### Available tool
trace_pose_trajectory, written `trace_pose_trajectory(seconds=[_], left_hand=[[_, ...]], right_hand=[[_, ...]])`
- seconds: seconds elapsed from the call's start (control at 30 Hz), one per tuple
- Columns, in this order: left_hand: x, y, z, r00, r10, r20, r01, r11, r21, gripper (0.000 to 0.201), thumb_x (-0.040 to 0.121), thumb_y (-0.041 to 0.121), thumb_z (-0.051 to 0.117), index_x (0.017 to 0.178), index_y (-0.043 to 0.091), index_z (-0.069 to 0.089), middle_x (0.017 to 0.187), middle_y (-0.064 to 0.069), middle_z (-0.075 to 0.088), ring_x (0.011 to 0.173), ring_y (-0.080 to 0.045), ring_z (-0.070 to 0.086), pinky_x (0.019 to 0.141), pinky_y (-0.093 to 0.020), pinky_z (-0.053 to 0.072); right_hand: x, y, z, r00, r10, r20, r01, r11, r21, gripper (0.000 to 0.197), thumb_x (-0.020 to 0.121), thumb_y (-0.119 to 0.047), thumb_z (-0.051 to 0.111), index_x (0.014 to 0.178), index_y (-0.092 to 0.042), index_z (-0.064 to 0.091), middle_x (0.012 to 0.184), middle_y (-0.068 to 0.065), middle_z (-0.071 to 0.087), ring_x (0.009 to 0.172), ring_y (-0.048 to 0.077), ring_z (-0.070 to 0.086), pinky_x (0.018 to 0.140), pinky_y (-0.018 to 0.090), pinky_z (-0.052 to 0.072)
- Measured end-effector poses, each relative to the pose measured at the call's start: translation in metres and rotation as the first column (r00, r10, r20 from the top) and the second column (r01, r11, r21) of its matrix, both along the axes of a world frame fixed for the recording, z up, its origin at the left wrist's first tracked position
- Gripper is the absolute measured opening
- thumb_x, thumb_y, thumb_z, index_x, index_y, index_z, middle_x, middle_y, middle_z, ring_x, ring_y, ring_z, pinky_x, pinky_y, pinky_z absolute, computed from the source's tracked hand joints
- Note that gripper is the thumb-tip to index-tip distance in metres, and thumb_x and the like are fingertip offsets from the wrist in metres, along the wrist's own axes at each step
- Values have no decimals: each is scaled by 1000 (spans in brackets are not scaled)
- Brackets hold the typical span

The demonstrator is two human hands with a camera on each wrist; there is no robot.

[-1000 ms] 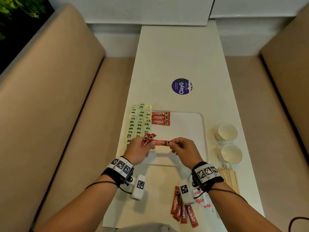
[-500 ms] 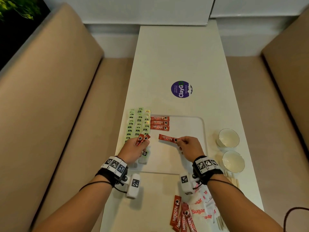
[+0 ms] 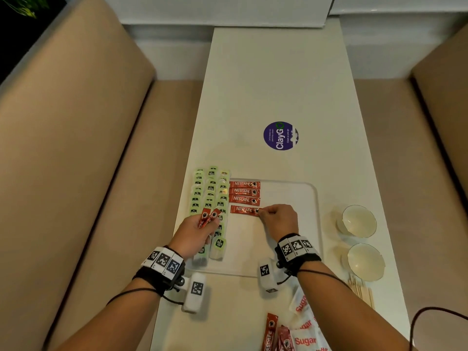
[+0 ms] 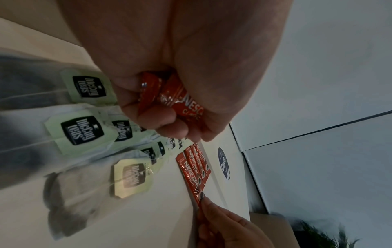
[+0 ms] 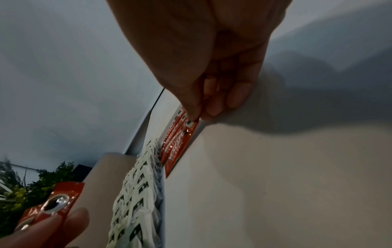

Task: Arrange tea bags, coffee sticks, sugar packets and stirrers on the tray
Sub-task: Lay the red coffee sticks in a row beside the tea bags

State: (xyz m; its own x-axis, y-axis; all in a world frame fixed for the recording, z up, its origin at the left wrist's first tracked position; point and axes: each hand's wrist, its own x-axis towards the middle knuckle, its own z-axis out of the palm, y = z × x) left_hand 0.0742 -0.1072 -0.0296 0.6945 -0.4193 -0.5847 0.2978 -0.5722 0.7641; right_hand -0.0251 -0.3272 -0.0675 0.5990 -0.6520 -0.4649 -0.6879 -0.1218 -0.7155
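A white tray [image 3: 312, 198] lies on the table. Green-tagged tea bags [image 3: 210, 191] fill its left side in columns. Three red coffee sticks [image 3: 244, 192] lie stacked in a row beside them. My right hand [image 3: 277, 219] pinches the right end of a fourth coffee stick [image 3: 243, 209] [image 5: 180, 144] [image 4: 189, 177], which lies flat just below the three. My left hand [image 3: 195, 231] hovers over the tea bags and grips two more coffee sticks [image 3: 209, 216] [image 4: 180, 100].
Two white bowls [image 3: 358, 220] stand right of the tray. Wooden stirrers [image 3: 361, 291] lie in front of them. Sugar packets [image 3: 305, 330] and more coffee sticks [image 3: 271, 330] lie at the near table edge. A purple sticker [image 3: 279, 135] is farther back. Beige benches flank the table.
My right hand pulled one coffee stick away from the left hand's bunch, carried it forward and laid it down under the three on the tray. The left hand stayed over the tea bags.
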Motion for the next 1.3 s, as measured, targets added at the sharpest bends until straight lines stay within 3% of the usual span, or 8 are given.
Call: trace_pose_trajectory(seconds=[0.13, 0.23, 0.4, 0.73, 0.97, 1.13, 1.3], left_hand=[[4, -4, -1, 1000, 11, -9, -11, 1000, -17, 23, 97, 32, 66, 89, 10, 67, 65, 3, 59, 56, -15, 53, 60, -33, 41], [8, -7, 0, 1000, 8, 6, -8, 1000, -11, 27, 97, 30, 65, 93, 4, 67, 68, -1, 60, 56, -15, 54, 59, -31, 42], [12, -8, -3, 1000, 13, -11, -13, 1000, -20, 25, 97, 32, 66, 97, 8, 69, 73, -6, 63, 60, -16, 57, 61, -32, 42], [6, -7, -2, 999, 43, -8, -43, 999, -30, 20, 97, 30, 66, 94, 10, 70, 71, 2, 66, 59, -13, 57, 58, -30, 45], [4, -8, 3, 990, 72, -119, -88, 987, -135, 14, 99, 5, 57, 109, 7, 67, 88, -8, 71, 59, -14, 57, 54, -23, 48], [1, -7, 7, 996, -10, -89, -3, 990, -139, 13, 102, 8, 56, 107, 5, 67, 100, -8, 77, 64, -16, 62, 56, -23, 51], [-3, -12, 14, 994, -56, -91, 45, 991, -126, 11, 99, 13, 62, 105, 5, 65, 96, -12, 77, 55, -15, 57, 48, -21, 44]], right_hand=[[6, 2, -4, 999, -49, 4, 49, 999, 7, 10, 89, -28, 74, 84, -22, 81, 81, -5, 75, 79, 13, 69, 78, 31, 57], [8, 3, -5, 998, -57, 2, 57, 998, 0, 10, 89, -29, 74, 82, -24, 80, 79, -7, 74, 78, 13, 69, 77, 32, 57], [8, 5, -5, 999, -53, 1, 53, 998, -21, 11, 89, -32, 74, 84, -24, 81, 76, -10, 72, 77, 12, 68, 75, 32, 57], [11, 6, -5, 1000, -13, -27, 12, 999, -52, 12, 89, -33, 73, 87, -24, 81, 77, -11, 71, 75, 10, 67, 71, 28, 55], [9, 4, -4, 1000, -17, -4, 17, 998, -52, 12, 87, -32, 76, 87, -21, 80, 79, -6, 73, 78, 13, 67, 73, 28, 53], [2, 7, 1, 994, -48, 100, 50, 999, -19, 13, 87, -34, 77, 90, -23, 71, 81, -10, 70, 77, 4, 65, 70, 20, 48], [-7, 12, 12, 961, 132, 243, -148, 988, 49, 12, 95, -34, 69, 95, -24, 76, 84, -11, 73, 77, -1, 66, 76, 19, 53]])
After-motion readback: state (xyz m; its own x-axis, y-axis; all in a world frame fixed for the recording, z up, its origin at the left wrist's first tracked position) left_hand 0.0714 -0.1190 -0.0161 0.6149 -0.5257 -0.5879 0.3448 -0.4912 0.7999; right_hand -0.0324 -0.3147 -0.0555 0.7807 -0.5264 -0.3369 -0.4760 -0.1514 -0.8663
